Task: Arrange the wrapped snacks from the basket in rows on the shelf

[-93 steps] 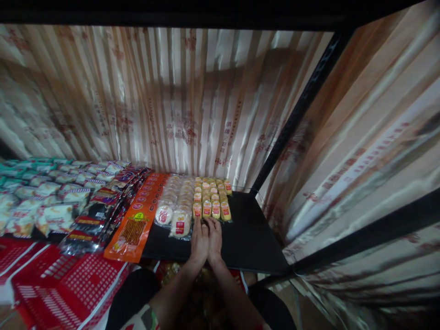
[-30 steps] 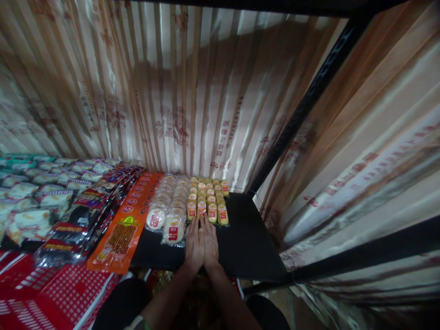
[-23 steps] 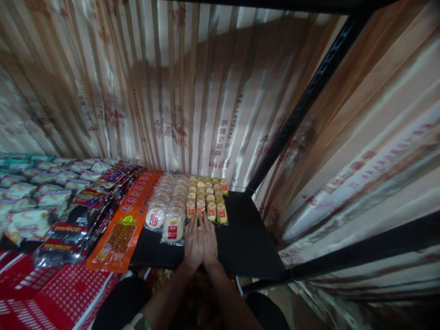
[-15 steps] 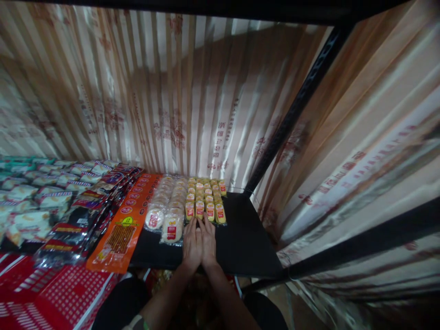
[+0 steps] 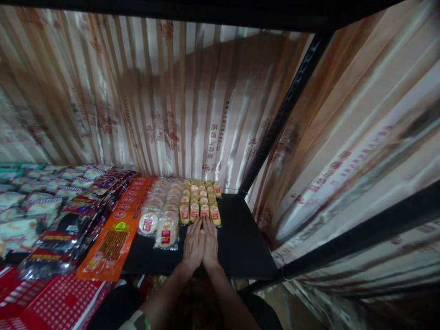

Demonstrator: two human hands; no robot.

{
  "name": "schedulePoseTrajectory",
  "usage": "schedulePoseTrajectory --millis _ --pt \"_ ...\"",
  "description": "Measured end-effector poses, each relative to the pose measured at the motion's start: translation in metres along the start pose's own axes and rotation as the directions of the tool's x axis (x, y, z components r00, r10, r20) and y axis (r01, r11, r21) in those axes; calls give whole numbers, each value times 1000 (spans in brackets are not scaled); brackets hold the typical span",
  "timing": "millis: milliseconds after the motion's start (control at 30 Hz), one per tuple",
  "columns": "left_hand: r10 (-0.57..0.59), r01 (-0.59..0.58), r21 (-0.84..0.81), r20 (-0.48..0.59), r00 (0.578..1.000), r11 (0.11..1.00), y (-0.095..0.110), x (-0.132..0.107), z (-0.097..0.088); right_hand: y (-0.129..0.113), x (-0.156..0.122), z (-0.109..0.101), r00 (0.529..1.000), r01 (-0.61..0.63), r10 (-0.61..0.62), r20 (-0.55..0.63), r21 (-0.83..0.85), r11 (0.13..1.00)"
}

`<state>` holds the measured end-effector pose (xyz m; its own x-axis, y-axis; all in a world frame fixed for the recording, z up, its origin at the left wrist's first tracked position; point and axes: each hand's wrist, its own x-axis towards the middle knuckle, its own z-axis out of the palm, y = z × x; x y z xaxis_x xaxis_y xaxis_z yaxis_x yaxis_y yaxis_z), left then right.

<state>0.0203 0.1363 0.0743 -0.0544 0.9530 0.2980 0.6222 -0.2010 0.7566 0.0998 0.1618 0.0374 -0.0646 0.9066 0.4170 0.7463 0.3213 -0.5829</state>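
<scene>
My left hand (image 5: 193,244) and my right hand (image 5: 210,243) lie side by side on the black shelf (image 5: 240,243), fingers stretched forward. Both sets of fingertips meet the front edge of several yellow snack packs (image 5: 194,211) with red labels, set in rows. Neither hand is wrapped around anything; the palms face down and are hidden. Left of my left hand lie rows of clear-wrapped pale round crackers (image 5: 167,233), the front packs showing red labels.
An orange packet of brown sticks (image 5: 112,243) lies further left, then dark shiny packets (image 5: 70,229) and white snack bags (image 5: 43,204). A red basket (image 5: 65,298) is below. A black metal post (image 5: 285,105) rises at right before patterned curtains (image 5: 192,101).
The view has shifted slightly, so the shelf and goods sit a little further left and lower. Both hands keep nearly the same flat pose at the yellow packs.
</scene>
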Motion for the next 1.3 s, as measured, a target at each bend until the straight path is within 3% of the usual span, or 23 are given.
schedulePoseTrajectory --millis 233,367,533,700,1000,1167,1300 --pt "15 -14 -27 36 999 1000 -8 7 0 -4 0 0 1000 6 -6 -21 20 1000" --pt "3 -2 -32 37 999 999 -7 7 1 -7 -1 -15 992 -16 19 -124 23 1000" --pt "24 -23 -23 37 999 999 -6 8 4 10 11 -33 949 -170 152 -278 -41 985" --pt "45 -44 -18 19 999 999 -11 8 7 24 26 -32 964 -208 200 -178 -29 978" --pt "108 -106 94 -18 994 990 -14 8 10 14 32 -25 956 -274 277 -96 43 961" --pt "211 -186 225 -92 973 957 -14 5 12 17 30 -31 943 -305 293 -157 -58 951" --pt "283 -222 327 -150 947 918 -8 7 8 24 42 -35 937 -281 290 -194 76 957"
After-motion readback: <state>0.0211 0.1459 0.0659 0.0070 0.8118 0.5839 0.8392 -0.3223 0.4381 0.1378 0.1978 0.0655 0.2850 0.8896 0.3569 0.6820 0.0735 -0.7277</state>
